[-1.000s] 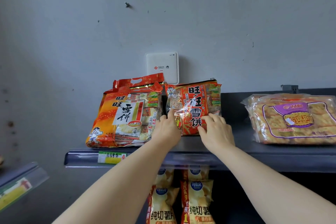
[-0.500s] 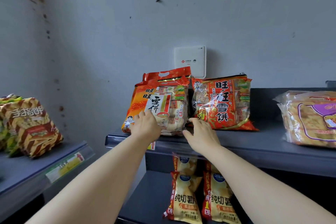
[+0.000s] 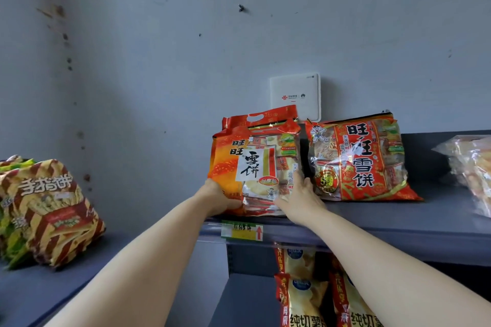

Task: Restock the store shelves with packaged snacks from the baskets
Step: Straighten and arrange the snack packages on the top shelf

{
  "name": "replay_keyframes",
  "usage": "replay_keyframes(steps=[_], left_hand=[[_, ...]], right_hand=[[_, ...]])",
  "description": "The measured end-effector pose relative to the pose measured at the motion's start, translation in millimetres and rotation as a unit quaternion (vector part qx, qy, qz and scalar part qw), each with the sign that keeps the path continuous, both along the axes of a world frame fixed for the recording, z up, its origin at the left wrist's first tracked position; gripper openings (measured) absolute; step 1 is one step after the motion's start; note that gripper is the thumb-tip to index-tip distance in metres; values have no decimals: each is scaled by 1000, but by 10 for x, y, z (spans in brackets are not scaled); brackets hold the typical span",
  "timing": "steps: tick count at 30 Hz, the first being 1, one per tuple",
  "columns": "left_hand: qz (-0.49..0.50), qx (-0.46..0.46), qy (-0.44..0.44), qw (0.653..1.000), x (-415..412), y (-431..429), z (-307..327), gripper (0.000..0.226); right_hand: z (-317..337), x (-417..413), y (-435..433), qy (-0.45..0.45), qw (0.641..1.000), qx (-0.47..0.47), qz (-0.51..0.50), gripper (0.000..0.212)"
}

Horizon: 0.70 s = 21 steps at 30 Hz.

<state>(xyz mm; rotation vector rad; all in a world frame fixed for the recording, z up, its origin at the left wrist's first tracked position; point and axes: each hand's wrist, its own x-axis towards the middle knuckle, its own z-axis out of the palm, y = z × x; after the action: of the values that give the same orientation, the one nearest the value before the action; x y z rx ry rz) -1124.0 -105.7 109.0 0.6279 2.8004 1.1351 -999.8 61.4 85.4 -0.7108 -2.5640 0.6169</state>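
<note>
Head view: the orange bag [image 3: 255, 167] stands upright just below and a little left of the white box [image 3: 295, 95] on the wall, at the front edge of the grey shelf [image 3: 398, 220], with a second bag like it [image 3: 260, 117] tucked behind, its handle showing against the box's lower left corner. The left hand [image 3: 216, 198], lower left of the box, pinches the orange bag's bottom left corner, thumb on the front and fingers hidden behind. The right hand [image 3: 300, 199], straight below the box, lies with fairly straight fingers along the bag's right edge, in the gap beside the red bag [image 3: 356, 162], not curled round it. Held on both sides like this, the bag can probably be squared up and kept facing out (its print reads cleanly from the front) without slumping. The red bag, below and right of the box, leans back on its own, untouched. A price tag [image 3: 241, 231] sits on the shelf lip below the box, chip bags [image 3: 303, 297] hang lower down, and striped bags [image 3: 53, 210] lie far to its lower left. No basket is in view.
</note>
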Motion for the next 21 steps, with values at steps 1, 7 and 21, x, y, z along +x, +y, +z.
replay_keyframes(steps=[1, 7, 21], left_hand=[[-1, 6, -2, 1000, -40, 7, -25, 86], [15, 44, 3, 999, -258, 186, -47, 111], [48, 111, 115, 986, -607, 497, -99, 130]], right_hand=[[-6, -47, -7, 1, 1000, 1, -4, 93], [-2, -223, 11, -3, 998, 42, -51, 107], [157, -547, 105, 115, 984, 19, -132, 123]])
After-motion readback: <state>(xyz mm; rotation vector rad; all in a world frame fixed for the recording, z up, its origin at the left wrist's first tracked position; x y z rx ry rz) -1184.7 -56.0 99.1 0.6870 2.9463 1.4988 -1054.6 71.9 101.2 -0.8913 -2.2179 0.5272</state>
